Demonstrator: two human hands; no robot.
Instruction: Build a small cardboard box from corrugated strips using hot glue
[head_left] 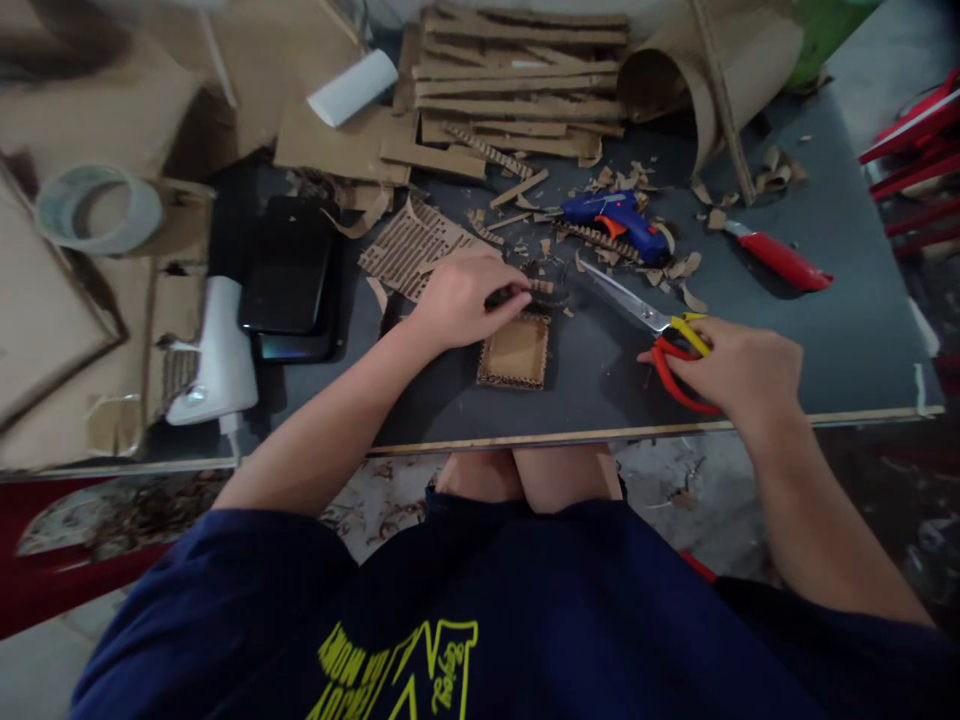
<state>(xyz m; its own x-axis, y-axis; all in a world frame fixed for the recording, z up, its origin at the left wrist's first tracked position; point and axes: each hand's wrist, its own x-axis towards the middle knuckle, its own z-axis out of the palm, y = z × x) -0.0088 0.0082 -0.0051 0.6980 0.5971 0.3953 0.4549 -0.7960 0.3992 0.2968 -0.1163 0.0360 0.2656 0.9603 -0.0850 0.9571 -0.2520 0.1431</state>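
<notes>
My right hand (750,372) is closed round the handles of a pair of scissors (651,318), one handle yellow and the other red. The blades lie nearly together and point up and left over the dark table. My left hand (474,298) is curled, thumb and forefinger brought together in a pinch; whatever is between the tips is too small to make out. Right below those fingers sits a small square cardboard tray (516,352) with corrugated edges. A sheet of ridged cardboard (409,245) lies beyond the left hand, partly covered by it.
A blue glue gun (619,220) rests among cardboard scraps. To its right lies a red-handled cutter (784,260). Cardboard strips (517,80) are stacked at the back, near a cardboard roll (712,70). Leftward are a black phone (289,265), a white device (217,350) and a tape roll (97,210).
</notes>
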